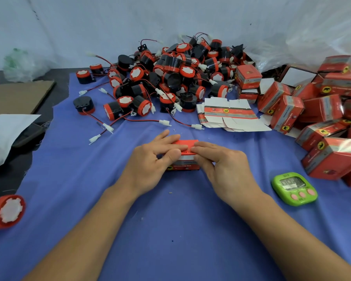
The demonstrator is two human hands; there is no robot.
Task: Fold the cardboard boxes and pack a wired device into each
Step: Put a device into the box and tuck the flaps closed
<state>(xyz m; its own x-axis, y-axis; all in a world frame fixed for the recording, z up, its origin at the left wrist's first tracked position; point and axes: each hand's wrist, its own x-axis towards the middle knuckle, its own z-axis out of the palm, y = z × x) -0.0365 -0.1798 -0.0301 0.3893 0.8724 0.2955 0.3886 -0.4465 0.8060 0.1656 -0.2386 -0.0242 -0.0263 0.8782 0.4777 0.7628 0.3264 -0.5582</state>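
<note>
Hidden beneath the fingers of the left hand (pixel 150 159) and right hand (pixel 225 165): most of the top flap and upper front of the red box (pixel 183 166), with the inside not visible and the front print too blurred to read. Cut off by the frame edge: the red-capped device (pixel 6 211) at lower left and the outermost folded boxes (pixel 332 163) at right. Illegible through blur or small size: the digits on the green timer (pixel 294 188) and the print on the flat box blanks (pixel 229 116); buried under the upper units, the lower layers of the device pile (pixel 170 74).
</note>
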